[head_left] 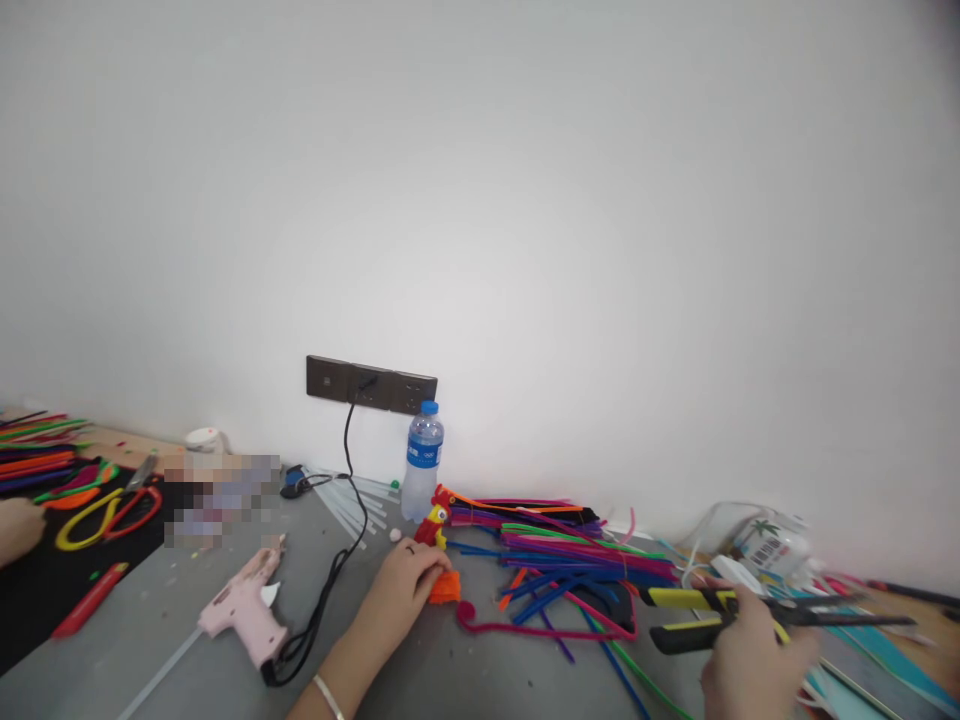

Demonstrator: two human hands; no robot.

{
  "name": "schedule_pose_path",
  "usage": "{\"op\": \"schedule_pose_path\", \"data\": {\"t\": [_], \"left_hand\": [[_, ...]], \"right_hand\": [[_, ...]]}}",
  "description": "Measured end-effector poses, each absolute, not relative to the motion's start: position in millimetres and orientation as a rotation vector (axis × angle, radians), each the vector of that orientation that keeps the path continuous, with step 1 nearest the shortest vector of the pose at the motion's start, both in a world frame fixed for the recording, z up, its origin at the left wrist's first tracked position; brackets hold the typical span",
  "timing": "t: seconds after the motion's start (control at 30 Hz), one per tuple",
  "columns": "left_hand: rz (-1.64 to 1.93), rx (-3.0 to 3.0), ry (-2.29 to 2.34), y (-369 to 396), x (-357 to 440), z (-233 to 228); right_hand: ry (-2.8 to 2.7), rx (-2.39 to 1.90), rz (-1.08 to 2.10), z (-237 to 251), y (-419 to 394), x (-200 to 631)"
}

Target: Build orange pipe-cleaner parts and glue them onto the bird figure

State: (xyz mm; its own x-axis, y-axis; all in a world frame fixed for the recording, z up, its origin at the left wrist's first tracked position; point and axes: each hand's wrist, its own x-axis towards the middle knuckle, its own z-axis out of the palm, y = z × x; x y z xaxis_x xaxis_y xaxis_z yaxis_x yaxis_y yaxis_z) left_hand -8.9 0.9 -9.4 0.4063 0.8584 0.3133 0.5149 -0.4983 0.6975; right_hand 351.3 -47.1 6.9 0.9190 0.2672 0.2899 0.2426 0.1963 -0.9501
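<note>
My left hand (405,580) rests on the grey table with its fingers closed at a small orange fuzzy piece (445,588). Just behind the fingertips stands a small red and yellow chicken-like figure (435,520) with a round eye. A magenta pipe cleaner (540,630), coiled at one end, lies to the right of that hand. At the right side my right hand (757,650) grips a tool (690,620) with two black-and-yellow handles and long, dark, tapering ends. It is blurred, so its exact kind is unclear.
A pink glue gun (244,610) with a black cord lies left. Behind are a water bottle (424,465), glue sticks (349,505) and piled pipe cleaners (577,555). Scissors (112,515), a red cutter (91,600) and another person's hand (21,530) are far left. A white container (772,545) sits right.
</note>
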Motion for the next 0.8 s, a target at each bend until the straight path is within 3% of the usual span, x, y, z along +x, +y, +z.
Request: {"op": "schedule_pose_path", "data": {"t": [0.2, 0.8], "left_hand": [[0.989, 2.163, 1.152, -2.5, -9.4, -10.4], [0.775, 2.249, 1.419, -2.6, -2.2, -14.4]], "right_hand": [[-0.469, -1.395, 0.118, 23.7, -41.8, 309.6], [-0.928, -1.364, 0.192, 24.1, -32.1, 269.2]]}}
